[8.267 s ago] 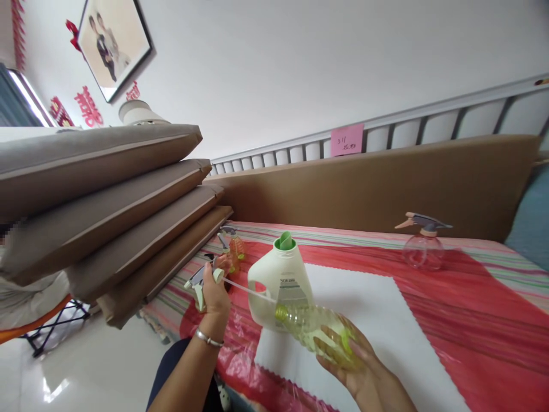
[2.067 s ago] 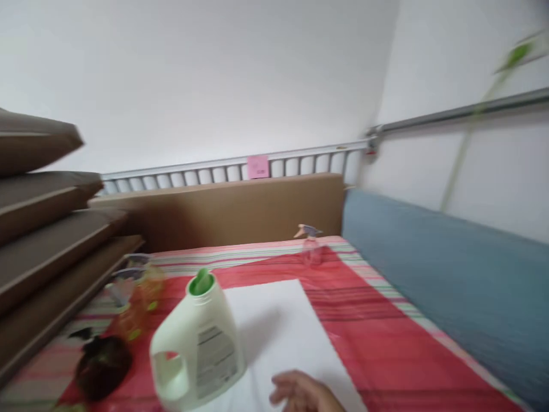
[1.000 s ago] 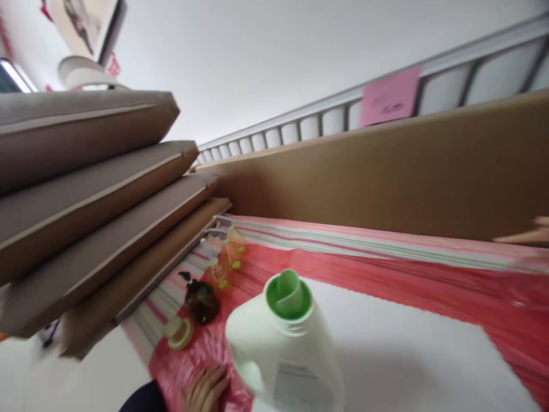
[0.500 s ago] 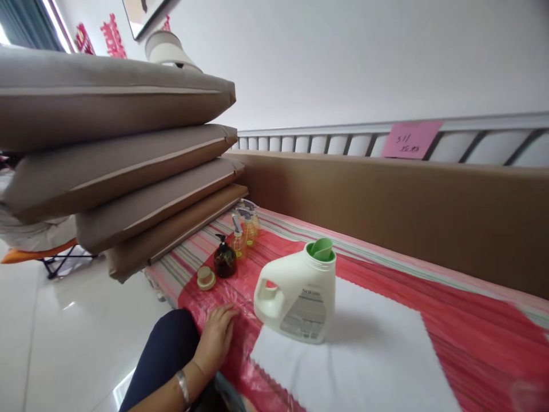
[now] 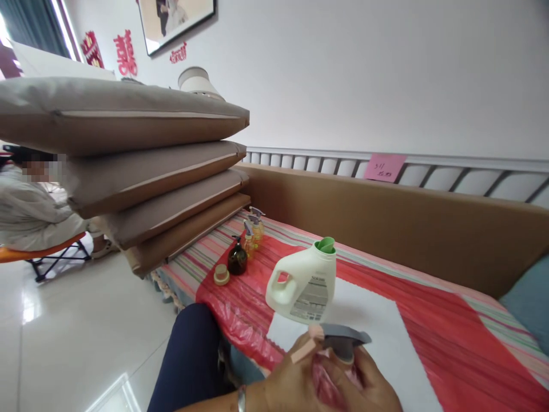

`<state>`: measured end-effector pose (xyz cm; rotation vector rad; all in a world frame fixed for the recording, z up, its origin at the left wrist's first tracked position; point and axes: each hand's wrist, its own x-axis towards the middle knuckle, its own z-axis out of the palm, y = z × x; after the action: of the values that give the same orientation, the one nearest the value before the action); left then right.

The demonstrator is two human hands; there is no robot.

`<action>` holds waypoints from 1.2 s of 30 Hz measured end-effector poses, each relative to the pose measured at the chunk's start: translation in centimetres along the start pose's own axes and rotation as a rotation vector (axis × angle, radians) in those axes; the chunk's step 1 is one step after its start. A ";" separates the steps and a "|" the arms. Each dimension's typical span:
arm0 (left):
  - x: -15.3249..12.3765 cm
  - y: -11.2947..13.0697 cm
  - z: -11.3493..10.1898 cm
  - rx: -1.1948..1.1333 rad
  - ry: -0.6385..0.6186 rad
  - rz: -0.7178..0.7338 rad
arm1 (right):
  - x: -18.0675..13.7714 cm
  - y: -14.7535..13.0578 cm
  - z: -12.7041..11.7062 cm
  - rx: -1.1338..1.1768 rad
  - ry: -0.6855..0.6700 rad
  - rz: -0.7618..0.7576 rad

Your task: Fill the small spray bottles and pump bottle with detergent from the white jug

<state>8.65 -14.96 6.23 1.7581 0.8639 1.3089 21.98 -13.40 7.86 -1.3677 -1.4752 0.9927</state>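
Observation:
Low in the view, both my hands close around a spray bottle with a grey and pink trigger head (image 5: 343,337). My left hand (image 5: 289,375) wraps it from the left and my right hand (image 5: 369,380) from the right. Pinkish material shows between the fingers below the head; most of the bottle is hidden. Just beyond stands a white detergent jug (image 5: 309,292), upright, its mouth uncapped with a green spout inside. It rests on a white cloth (image 5: 386,332) over a red plastic sheet (image 5: 446,343).
Left of the jug are a dark pump bottle (image 5: 237,259), a pale cap (image 5: 221,274) and several clear spray bottles (image 5: 253,234). Stacked cushions (image 5: 180,183) rise at the left, and a brown backrest (image 5: 386,203) runs behind. A person (image 5: 30,200) sits at far left.
My left hand has left the red sheet and moved right. My right hand has come into view, and both now hold the spray bottle. The camera view has shifted.

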 end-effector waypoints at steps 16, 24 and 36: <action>0.5 -0.2 -4.3 -0.039 0.070 -0.198 | -3.7 2.3 4.1 1.398 -0.488 0.525; 4.0 3.4 -7.3 -0.329 -0.210 -0.027 | -4.7 2.6 5.7 1.441 -0.579 0.566; 4.8 4.2 -6.2 -0.334 0.005 0.077 | -3.9 2.2 5.4 1.482 -0.538 0.464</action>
<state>4.12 -11.72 13.18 1.5368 0.5468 1.4164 17.55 -17.06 3.86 -0.2840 -0.3255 2.2014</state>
